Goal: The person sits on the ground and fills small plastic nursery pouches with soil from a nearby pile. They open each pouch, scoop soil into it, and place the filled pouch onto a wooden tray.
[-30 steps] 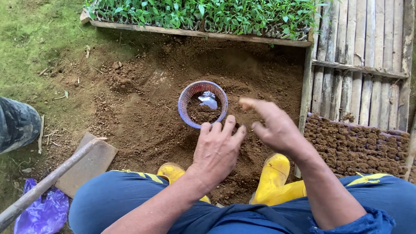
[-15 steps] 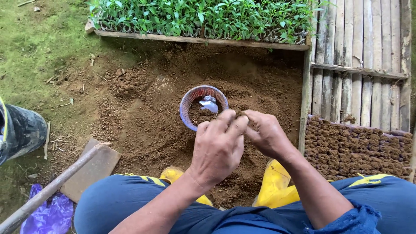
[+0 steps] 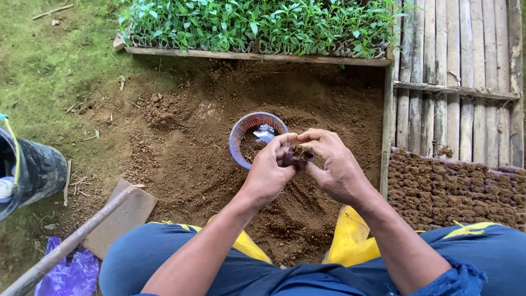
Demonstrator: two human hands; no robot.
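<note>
— Holding what, exactly?
— Both hands, left hand and right hand, pinch together around a small soil-filled pouch, fingertips clamped on it.
— Where?
— Just beside a purple mesh basket, above the loose brown soil.

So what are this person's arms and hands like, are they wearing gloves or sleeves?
No gloves: the left hand and right hand are bare, with soil on the fingers. Both forearms are bare too; no sleeves, watch or rings show. Below them are blue trousers and yellow boots.
</note>
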